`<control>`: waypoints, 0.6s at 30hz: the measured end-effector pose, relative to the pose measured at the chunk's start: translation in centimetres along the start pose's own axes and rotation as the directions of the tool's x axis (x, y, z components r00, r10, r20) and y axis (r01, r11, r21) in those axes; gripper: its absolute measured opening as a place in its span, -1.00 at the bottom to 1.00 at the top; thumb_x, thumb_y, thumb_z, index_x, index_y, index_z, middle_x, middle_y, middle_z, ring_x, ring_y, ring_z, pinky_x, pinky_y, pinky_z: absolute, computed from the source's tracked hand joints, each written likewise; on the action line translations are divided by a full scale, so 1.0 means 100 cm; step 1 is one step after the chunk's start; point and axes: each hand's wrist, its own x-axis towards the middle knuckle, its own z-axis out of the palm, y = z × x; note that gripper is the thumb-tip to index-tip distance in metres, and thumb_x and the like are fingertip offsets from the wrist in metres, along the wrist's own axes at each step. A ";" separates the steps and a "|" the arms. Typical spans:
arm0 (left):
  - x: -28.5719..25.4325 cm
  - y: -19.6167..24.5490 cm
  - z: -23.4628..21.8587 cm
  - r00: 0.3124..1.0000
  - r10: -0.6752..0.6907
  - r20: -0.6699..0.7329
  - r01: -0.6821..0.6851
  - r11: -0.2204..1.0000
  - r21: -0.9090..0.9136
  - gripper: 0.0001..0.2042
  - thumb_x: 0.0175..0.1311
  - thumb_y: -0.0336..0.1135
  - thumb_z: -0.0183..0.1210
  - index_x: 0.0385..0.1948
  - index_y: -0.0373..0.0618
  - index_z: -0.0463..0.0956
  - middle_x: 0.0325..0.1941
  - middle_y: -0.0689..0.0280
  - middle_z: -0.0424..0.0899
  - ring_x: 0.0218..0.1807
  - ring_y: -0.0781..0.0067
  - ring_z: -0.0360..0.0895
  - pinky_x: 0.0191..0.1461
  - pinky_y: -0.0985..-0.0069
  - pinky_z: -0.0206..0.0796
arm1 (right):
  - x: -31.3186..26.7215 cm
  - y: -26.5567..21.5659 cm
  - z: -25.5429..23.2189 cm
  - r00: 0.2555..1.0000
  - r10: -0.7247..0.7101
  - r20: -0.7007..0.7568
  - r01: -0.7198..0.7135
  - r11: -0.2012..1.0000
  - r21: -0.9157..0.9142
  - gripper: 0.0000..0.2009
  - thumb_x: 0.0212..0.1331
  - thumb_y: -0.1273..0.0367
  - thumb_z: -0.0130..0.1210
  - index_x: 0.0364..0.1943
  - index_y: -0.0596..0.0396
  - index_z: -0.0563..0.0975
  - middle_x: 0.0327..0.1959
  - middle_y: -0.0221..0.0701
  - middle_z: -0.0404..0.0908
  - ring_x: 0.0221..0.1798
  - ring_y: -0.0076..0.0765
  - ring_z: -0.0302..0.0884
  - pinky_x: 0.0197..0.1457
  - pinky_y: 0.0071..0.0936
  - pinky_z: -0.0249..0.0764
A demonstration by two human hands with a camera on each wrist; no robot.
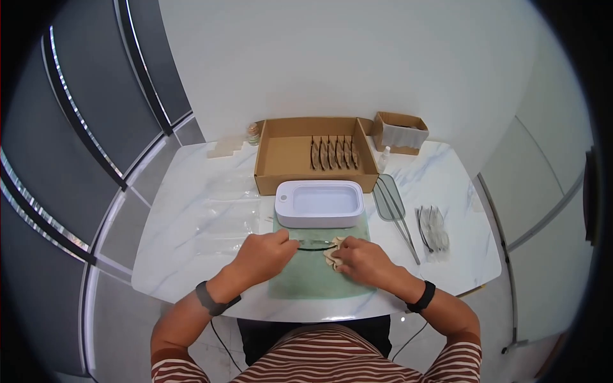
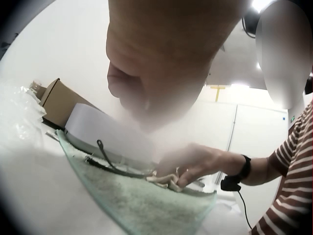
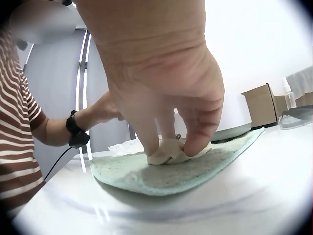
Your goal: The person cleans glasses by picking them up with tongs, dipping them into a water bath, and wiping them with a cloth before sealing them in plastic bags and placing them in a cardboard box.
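In the head view a pair of dark-rimmed glasses (image 1: pixel 315 248) lies between my hands, over a green mat (image 1: pixel 306 284). My right hand (image 1: pixel 364 260) presses a beige cloth (image 3: pixel 171 152) around the right part of the glasses, its thumb and fingers pinching the folds. The cloth hides that part. My left hand (image 1: pixel 267 255) hovers at the other end with curled fingers, and nothing shows in its grasp. Beneath it, in the left wrist view, a thin dark temple (image 2: pixel 110 162) ends in a free tip.
Behind the mat stands a white ultrasonic cleaner (image 1: pixel 319 221), then a cardboard box (image 1: pixel 284 153) with several glasses in a row. To the right lie a mesh strainer (image 1: pixel 389 199) and bagged glasses (image 1: pixel 435 231). Clear plastic wrappers (image 1: pixel 227 217) are spread left; a smaller box (image 1: pixel 402 142) stands behind.
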 end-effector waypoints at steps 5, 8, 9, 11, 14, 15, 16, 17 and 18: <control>-0.014 -0.013 0.026 0.979 0.076 0.187 -0.107 0.981 0.161 -0.86 0.09 -0.45 0.17 -0.29 -0.11 0.54 -0.45 0.30 0.45 -0.48 0.30 0.61 -0.51 0.37 0.46 | 0.000 0.004 0.004 0.999 -0.034 -0.004 0.034 0.999 0.014 -0.74 0.11 0.34 0.30 -0.09 0.03 0.71 -0.10 -0.23 0.59 -0.12 0.00 0.63 0.01 -0.19 0.59; -0.014 -0.020 0.039 0.971 0.096 0.220 -0.145 0.966 0.216 -0.90 0.10 -0.44 0.17 -0.34 -0.15 0.52 -0.41 0.28 0.47 -0.46 0.29 0.63 -0.51 0.34 0.47 | -0.002 0.008 0.008 0.998 -0.056 -0.031 0.057 0.998 0.018 -0.78 0.13 0.33 0.27 -0.14 0.01 0.71 -0.12 -0.22 0.58 -0.14 0.02 0.62 -0.01 -0.16 0.59; -0.012 -0.021 0.041 0.971 0.107 0.215 -0.154 0.964 0.217 -0.90 0.10 -0.44 0.17 -0.34 -0.15 0.52 -0.41 0.28 0.47 -0.46 0.29 0.63 -0.51 0.34 0.47 | -0.002 0.009 0.009 0.997 -0.069 -0.039 0.070 0.997 0.021 -0.79 0.13 0.34 0.27 -0.15 0.02 0.71 -0.12 -0.23 0.58 -0.14 0.02 0.62 -0.01 -0.15 0.59; -0.011 -0.022 0.045 0.973 0.075 0.217 -0.128 0.961 0.243 -0.91 0.11 -0.43 0.16 -0.35 -0.14 0.52 -0.39 0.27 0.48 -0.44 0.29 0.63 -0.50 0.33 0.48 | -0.002 0.012 0.012 0.996 -0.072 -0.052 0.074 0.997 0.026 -0.81 0.13 0.35 0.26 -0.17 0.03 0.71 -0.15 -0.24 0.59 -0.13 0.01 0.63 -0.01 -0.15 0.59; -0.010 -0.025 0.050 0.970 0.074 0.232 -0.133 0.959 0.249 -0.92 0.10 -0.42 0.16 -0.38 -0.14 0.53 -0.40 0.27 0.48 -0.44 0.25 0.64 -0.50 0.33 0.48 | -0.005 0.014 0.005 0.996 -0.063 -0.057 0.065 0.997 0.037 -0.83 0.14 0.38 0.25 -0.20 0.06 0.71 -0.20 -0.26 0.61 -0.13 -0.02 0.63 -0.03 -0.17 0.60; -0.008 -0.024 0.048 0.970 0.074 0.231 -0.132 0.960 0.247 -0.92 0.10 -0.42 0.16 -0.38 -0.14 0.53 -0.40 0.27 0.48 -0.44 0.25 0.64 -0.50 0.33 0.48 | -0.007 0.013 0.000 0.997 -0.048 -0.056 0.050 0.998 0.041 -0.84 0.14 0.39 0.25 -0.21 0.07 0.71 -0.22 -0.26 0.62 -0.13 -0.03 0.64 -0.05 -0.18 0.60; -0.005 -0.022 0.044 0.966 0.035 0.255 -0.095 0.968 0.230 -0.93 0.11 -0.41 0.18 -0.38 -0.14 0.56 -0.40 0.25 0.49 -0.43 0.22 0.64 -0.47 0.31 0.49 | -0.010 0.010 -0.008 0.997 -0.048 -0.052 0.050 0.998 0.040 -0.84 0.14 0.39 0.25 -0.21 0.07 0.71 -0.22 -0.26 0.62 -0.13 -0.03 0.64 -0.05 -0.18 0.60; -0.003 -0.019 0.040 0.960 -0.007 0.281 -0.055 0.975 0.213 -0.93 0.12 -0.40 0.21 -0.39 -0.14 0.59 -0.40 0.24 0.51 -0.42 0.19 0.64 -0.43 0.29 0.50 | -0.014 0.005 -0.020 0.987 -0.011 -0.163 0.025 0.996 0.084 -0.83 0.11 0.43 0.29 -0.21 0.11 0.71 -0.23 -0.26 0.64 -0.16 -0.06 0.65 -0.09 -0.23 0.61; 0.000 -0.015 0.035 0.960 -0.014 0.281 -0.047 0.977 0.209 -0.93 0.12 -0.40 0.21 -0.39 -0.14 0.59 -0.40 0.24 0.51 -0.42 0.19 0.64 -0.43 0.29 0.50 | -0.017 0.000 -0.030 0.963 0.030 -0.268 0.005 0.991 0.131 -0.82 0.07 0.48 0.33 -0.20 0.14 0.71 -0.24 -0.27 0.67 -0.19 -0.08 0.66 -0.14 -0.28 0.63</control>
